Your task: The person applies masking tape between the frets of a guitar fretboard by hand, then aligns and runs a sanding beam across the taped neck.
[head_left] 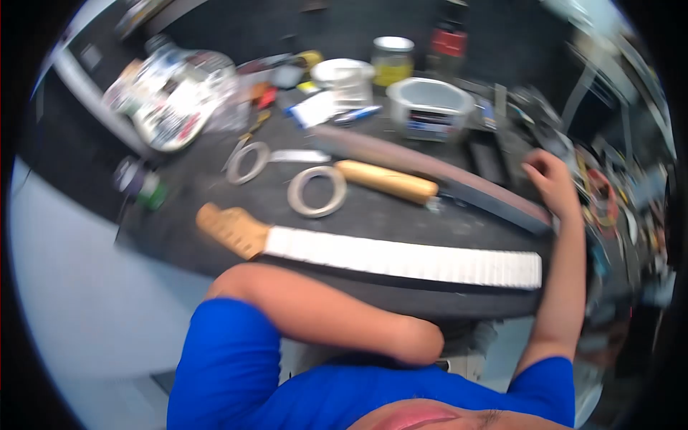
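Observation:
My right hand is at the right of the dark bench, its fingers curled in beside the black tray. What it holds, if anything, cannot be made out. My left forearm lies across my body, and my left hand is low in front of my chest with its fingers hidden. Between my arms a guitar neck lies flat, with a wooden headstock at the left and white strips covering its fretboard. Behind it are a tape roll, a wooden handle and a long straight bar.
Farther back stand a plastic tub, a lidded jar and a dark bottle. A second tape roll and a sticker-covered object are at the left. Tools and cables crowd the right side.

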A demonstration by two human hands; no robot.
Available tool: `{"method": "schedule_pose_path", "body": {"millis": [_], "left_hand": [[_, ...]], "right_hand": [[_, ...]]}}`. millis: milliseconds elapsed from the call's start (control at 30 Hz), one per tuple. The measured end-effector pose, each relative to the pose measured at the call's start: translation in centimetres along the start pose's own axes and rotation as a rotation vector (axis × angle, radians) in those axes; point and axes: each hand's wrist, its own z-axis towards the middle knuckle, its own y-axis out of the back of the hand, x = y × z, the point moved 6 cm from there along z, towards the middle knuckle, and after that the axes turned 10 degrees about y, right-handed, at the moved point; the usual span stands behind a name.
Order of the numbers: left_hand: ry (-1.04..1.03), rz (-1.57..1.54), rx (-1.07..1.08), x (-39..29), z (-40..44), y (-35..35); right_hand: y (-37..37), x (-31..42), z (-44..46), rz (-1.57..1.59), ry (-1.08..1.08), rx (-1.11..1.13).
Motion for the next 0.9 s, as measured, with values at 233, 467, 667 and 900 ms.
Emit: {"method": "schedule_pose_path", "body": {"millis": [233, 467, 667, 900], "left_hand": [[0.069, 0.023, 0.078, 0.2, 1.2, 0.4], [0.042, 0.102, 0.057, 0.0, 0.9, 0.1], [-0.015, 0.138, 0.028, -0.1, 1.1, 0.2], [0.011, 0.148, 0.061, 0.7, 2.4, -1.5]], "right_hand": [[-0.2, 0.0, -0.3, 0.012, -0.019, 0.057], [-0.9, 0.2, -0.4, 0.037, -0.067, 0.107], [-0.7, -0.4, -0.6, 0.034, -0.064, 0.119], [-1.1, -1.5, -0.3, 0.083, -0.073, 0.139]]}}
